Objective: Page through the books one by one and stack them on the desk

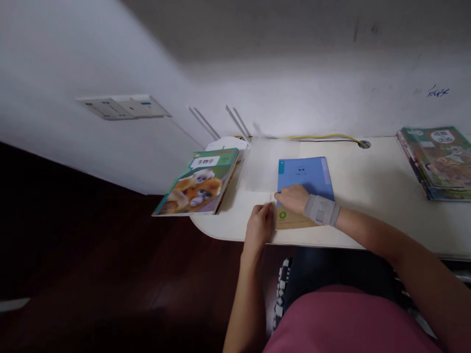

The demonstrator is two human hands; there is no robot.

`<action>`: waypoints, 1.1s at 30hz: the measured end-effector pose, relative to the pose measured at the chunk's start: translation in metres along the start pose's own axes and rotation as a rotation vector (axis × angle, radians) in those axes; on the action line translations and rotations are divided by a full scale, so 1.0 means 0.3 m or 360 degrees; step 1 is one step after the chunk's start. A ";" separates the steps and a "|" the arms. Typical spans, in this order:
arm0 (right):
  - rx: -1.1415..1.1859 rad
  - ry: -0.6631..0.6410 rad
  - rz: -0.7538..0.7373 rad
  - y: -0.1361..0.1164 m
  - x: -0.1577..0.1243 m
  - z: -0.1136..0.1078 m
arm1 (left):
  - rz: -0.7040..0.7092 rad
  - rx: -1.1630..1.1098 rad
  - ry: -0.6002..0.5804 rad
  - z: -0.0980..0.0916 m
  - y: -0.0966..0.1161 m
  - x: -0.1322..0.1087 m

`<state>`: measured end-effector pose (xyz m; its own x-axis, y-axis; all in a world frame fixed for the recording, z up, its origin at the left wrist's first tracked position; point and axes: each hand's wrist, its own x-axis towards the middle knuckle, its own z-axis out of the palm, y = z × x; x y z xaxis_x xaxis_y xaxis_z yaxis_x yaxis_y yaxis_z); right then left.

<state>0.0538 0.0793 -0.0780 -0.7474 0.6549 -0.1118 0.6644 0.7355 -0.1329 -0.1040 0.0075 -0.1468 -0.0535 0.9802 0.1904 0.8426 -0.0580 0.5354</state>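
Note:
A blue booklet (307, 175) lies on the white desk (368, 196), on top of a tan booklet (290, 220) whose lower left corner shows. My right hand (292, 198), with a grey wrist strap, rests on the blue booklet's lower left part, fingers curled down against it. At the left edge of the two booklets, my left hand (259, 225) has its fingers bent as if pinching the edge. What it pinches is too small to make out.
A textbook with puppies on the cover (198, 182) overhangs the desk's left end. A stack of books (437, 162) sits at the right. A yellow cable (324, 137) runs along the wall to a hole. A socket plate (123, 106) is on the left wall.

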 end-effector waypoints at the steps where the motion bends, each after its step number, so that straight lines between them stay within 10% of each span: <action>1: -0.0032 0.0000 -0.0043 0.007 0.001 -0.002 | 0.0007 -0.0005 0.0006 0.001 -0.001 0.000; 15: -0.0249 0.0061 -0.0302 0.039 -0.009 0.012 | 0.0018 -0.0008 0.0020 0.005 -0.011 0.001; 22: -0.0107 0.0401 -0.0102 0.131 -0.163 0.023 | 0.0013 0.0063 0.0056 -0.013 0.002 -0.007; 27: 0.0475 0.0836 0.0408 0.326 -0.426 0.072 | 0.0165 0.0106 0.0541 -0.044 0.195 -0.054; 33: 0.0572 0.0801 0.0673 0.499 -0.632 0.136 | 0.0857 0.0146 -0.0353 0.123 0.581 0.029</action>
<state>0.2946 0.0582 -0.1168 -0.2787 0.9330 0.2278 0.7875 0.3578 -0.5018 0.0623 0.0128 -0.0821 0.4998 0.8339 0.2340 0.7635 -0.5518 0.3356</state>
